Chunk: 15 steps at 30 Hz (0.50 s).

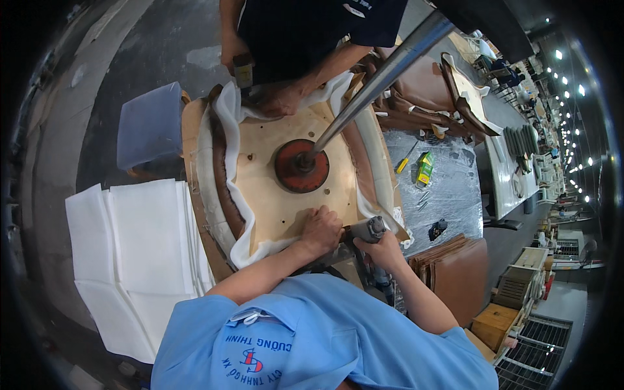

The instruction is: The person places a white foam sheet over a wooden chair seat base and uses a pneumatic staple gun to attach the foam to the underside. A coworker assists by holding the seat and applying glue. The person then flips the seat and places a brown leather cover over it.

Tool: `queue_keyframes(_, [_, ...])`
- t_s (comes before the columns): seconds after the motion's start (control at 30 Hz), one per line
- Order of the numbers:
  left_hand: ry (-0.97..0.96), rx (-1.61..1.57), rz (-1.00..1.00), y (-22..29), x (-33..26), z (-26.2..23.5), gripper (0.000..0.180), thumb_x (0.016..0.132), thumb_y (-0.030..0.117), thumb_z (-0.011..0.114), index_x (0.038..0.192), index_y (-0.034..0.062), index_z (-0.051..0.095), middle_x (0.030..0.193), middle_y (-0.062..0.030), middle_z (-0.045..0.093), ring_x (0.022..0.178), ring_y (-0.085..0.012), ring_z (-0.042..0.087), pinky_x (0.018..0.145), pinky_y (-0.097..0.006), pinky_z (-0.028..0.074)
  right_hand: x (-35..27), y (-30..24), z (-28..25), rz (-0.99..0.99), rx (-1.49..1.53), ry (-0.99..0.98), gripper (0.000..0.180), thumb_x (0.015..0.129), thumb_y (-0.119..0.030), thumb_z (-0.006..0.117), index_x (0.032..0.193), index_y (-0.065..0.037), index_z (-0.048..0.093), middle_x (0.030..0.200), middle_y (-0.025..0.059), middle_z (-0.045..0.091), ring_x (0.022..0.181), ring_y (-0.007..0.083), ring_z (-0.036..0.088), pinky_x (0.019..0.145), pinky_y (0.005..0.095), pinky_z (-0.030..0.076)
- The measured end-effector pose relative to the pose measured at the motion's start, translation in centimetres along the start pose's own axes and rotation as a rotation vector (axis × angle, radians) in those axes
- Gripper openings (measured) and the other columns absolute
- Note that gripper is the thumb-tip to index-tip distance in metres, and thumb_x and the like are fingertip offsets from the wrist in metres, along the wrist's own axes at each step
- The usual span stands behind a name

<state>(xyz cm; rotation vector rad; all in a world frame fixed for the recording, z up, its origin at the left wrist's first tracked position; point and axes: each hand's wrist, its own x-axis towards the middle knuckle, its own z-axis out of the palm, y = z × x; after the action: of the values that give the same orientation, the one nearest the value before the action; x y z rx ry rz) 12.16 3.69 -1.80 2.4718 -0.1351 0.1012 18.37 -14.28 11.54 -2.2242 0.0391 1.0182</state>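
A wooden seat panel point(266, 185) lies on padding, with white foam point(235, 182) and a brown cover point(221, 156) around its rim. A round red press disc point(302, 166) bears down on its middle. My left hand point(322, 231) is closed at the panel's near edge; whatever its fingers pinch there is hidden. In my right hand point(383, 250) is a grey staple gun point(369, 229), its nose pointing left toward my left hand. Across the panel, another person's hand point(281, 101) presses on the far edge, while their other hand holds a second staple gun point(243, 70).
A slanting metal rod point(387, 71) rises from the disc to the upper right. White foam sheets point(149, 240) are stacked at left, near a blue-covered stool point(151, 127). On the plastic-wrapped table point(455, 188) lie a screwdriver point(407, 157) and a yellow-green box point(424, 169). Brown panels point(455, 273) stand below.
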Motion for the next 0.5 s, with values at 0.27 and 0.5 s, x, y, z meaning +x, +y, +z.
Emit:
queue_keyframes(0.27, [0.026,0.022,-0.019,-0.3,-2.0,-0.9,0.029,0.09,0.04,0.082,0.099,0.0123,0.082,0.116,-0.0129,0.062,0.121,-0.0339,0.055,0.102,-0.053,0.042,0.4,0.5,1.1,-0.044,0.016,0.065,0.034,0.094,-0.019,0.086,0.118,0.0,0.071,0.086,0.0056,0.074,0.06,0.0145,0.068,0.051,0.0322,0.055])
queue_keyframes(0.5, [0.113,-0.052,-0.112,-0.2,-1.9,0.4,0.02,0.091,0.033,0.079,0.093,0.0137,0.083,0.116,-0.0108,0.062,0.119,-0.0327,0.053,0.1,-0.049,0.04,0.0,0.5,0.7,-0.087,0.058,0.039,0.032,0.095,-0.02,0.085,0.116,0.001,0.072,0.083,0.0046,0.071,0.058,0.013,0.066,0.05,0.0312,0.052])
